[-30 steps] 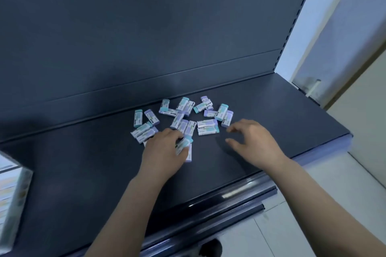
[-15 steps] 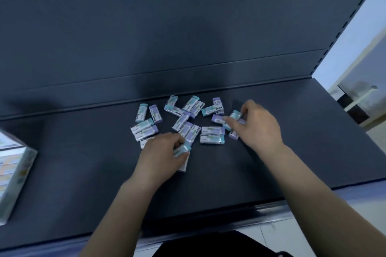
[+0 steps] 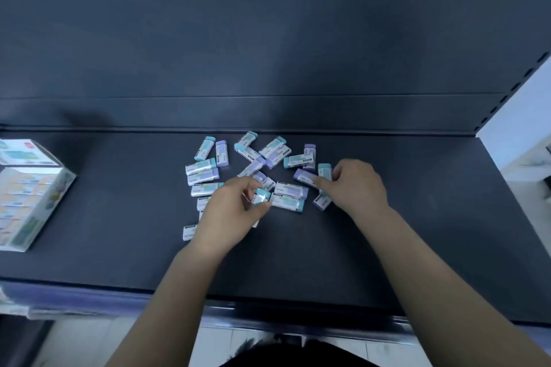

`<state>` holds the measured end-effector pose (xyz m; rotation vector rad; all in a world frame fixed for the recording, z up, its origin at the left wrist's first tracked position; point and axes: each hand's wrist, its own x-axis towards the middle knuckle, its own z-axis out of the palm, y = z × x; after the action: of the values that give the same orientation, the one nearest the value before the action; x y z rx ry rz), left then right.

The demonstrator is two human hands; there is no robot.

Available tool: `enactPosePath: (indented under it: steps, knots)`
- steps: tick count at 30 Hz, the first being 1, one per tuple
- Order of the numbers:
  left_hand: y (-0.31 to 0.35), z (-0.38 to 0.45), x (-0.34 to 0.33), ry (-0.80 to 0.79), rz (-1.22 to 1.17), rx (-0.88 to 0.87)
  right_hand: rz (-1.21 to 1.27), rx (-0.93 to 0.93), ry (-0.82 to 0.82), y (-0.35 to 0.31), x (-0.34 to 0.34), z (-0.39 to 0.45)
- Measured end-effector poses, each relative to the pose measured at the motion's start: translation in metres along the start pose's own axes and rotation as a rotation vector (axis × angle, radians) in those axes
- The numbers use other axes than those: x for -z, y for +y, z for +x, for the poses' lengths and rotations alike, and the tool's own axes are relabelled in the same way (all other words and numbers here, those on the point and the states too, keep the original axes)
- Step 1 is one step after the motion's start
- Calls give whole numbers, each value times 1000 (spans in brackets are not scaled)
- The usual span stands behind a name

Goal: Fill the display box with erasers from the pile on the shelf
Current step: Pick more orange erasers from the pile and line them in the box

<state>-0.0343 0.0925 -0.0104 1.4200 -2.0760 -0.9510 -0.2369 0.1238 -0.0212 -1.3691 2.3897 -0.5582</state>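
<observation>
A pile of several small erasers (image 3: 253,161) in white sleeves with teal or purple ends lies spread on the dark shelf (image 3: 417,217). My left hand (image 3: 229,211) is over the pile's near left side and pinches a teal-ended eraser (image 3: 262,196) between thumb and fingers; more erasers lie partly hidden under it. My right hand (image 3: 354,185) is on the pile's right side, its fingers curled on a purple-ended eraser (image 3: 304,176) beside a teal one (image 3: 324,171). The display box (image 3: 29,188), white with printed sides, stands at the shelf's left edge.
The shelf's dark back panel (image 3: 268,39) rises behind the pile. A perforated upright (image 3: 507,95) bounds the shelf on the right, with a pale wall beyond. The shelf's front lip (image 3: 268,313) runs below my forearms, pale floor tiles under it.
The view has tilted and shifted left, bringing more of the display box into sight. My right hand reached into the pile's right side and closed on an eraser. My left hand lifted its eraser slightly.
</observation>
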Motion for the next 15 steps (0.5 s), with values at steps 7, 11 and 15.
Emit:
enactPosePath:
  steps: [7, 11, 15]
  knots:
    - [15, -13, -5, 107, -269, 125, 287, 116, 45, 5, 5, -4]
    - [13, -25, 0, 194, -424, 167, 603, 209, -28, -9, 8, -22]
    - [10, -42, 14, 271, -501, 201, 775, 318, -168, -35, 4, -43]
